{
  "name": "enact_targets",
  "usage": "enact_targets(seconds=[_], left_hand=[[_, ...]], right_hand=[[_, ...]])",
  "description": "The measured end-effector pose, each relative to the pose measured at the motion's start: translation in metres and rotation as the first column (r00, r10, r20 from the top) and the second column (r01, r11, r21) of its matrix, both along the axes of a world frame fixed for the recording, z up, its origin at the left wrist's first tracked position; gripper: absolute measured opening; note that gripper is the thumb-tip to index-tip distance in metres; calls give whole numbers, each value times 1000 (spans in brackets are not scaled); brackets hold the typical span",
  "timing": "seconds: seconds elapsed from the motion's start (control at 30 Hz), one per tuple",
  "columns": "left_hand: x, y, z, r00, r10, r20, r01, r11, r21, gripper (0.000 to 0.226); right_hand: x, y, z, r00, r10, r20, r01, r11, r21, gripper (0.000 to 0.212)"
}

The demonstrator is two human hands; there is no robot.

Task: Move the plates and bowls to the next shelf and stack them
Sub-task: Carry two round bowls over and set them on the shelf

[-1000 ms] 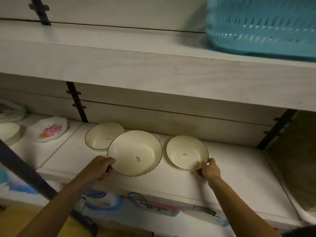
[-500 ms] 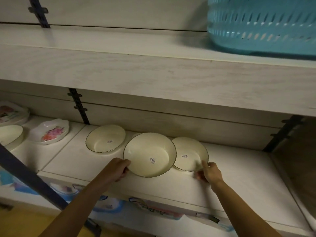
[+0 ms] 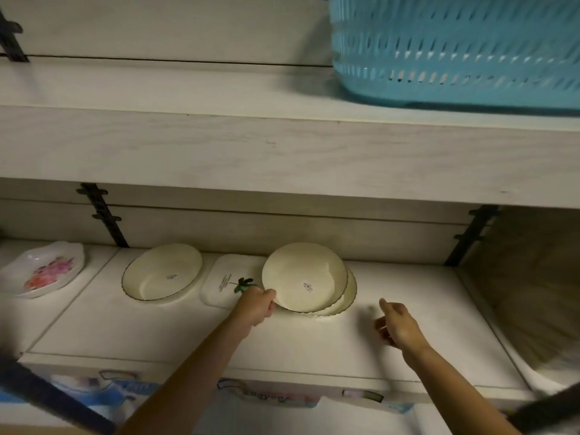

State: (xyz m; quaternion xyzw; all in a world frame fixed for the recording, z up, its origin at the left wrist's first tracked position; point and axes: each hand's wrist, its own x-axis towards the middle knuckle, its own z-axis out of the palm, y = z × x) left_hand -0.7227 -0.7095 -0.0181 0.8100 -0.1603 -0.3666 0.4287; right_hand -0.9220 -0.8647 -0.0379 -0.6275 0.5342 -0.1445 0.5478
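Note:
My left hand (image 3: 258,306) grips the near left rim of a cream bowl (image 3: 303,276) with a dark scalloped edge. That bowl lies tilted on top of a second cream bowl (image 3: 346,301), of which only the right rim shows. My right hand (image 3: 396,323) hovers off to the right of the pair, fingers loosely curled and holding nothing. A third cream bowl (image 3: 163,273) sits alone further left on the white shelf (image 3: 314,343). A white rectangular plate (image 3: 227,279) with a green leaf print lies between the bowls.
A flower-printed dish (image 3: 47,271) sits on the neighbouring shelf section at the left. The upper shelf board (image 3: 282,152) overhangs close above, carrying a blue plastic basket (image 3: 455,48). Black wall brackets (image 3: 103,215) stand at the back. Bare shelf lies to the right.
My left hand carried the larger bowl rightwards and set it onto the smaller bowl. My right hand let go of the smaller bowl and drew back to the right. The rectangular plate is uncovered.

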Motion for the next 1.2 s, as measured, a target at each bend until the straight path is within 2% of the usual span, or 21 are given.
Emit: enact_targets(seconds=[0.13,0.33,0.63,0.77,0.83,0.9,1.03,1.2], left_hand=[[-5,-24,-12,998,-48,45,46,999,25,40],[-10,-42,-26,993,-70,99,63,995,75,41],[-11,-46,-29,945,-124,304,52,971,233,43],[-13,-42,-29,868,-145,475,10,961,276,59],[-15,-34,-26,823,-168,543,17,962,272,58],[-13,-20,-26,749,-215,627,48,961,272,52],[-5,19,-23,539,-296,789,80,950,302,37],[4,78,-15,407,-296,864,8,947,321,18]], right_hand=[[-9,4,5,1000,-4,2,4,1000,6,22],[-24,7,7,1000,3,-16,-3,1000,-8,32],[-33,9,10,997,56,-55,-59,997,-43,33],[-29,12,12,978,169,-120,-186,972,-143,26],[-23,14,13,951,255,-173,-289,934,-212,21],[-15,17,15,907,342,-246,-402,876,-265,17],[6,30,20,807,471,-357,-580,744,-332,17],[39,57,28,696,581,-423,-718,573,-395,16]])
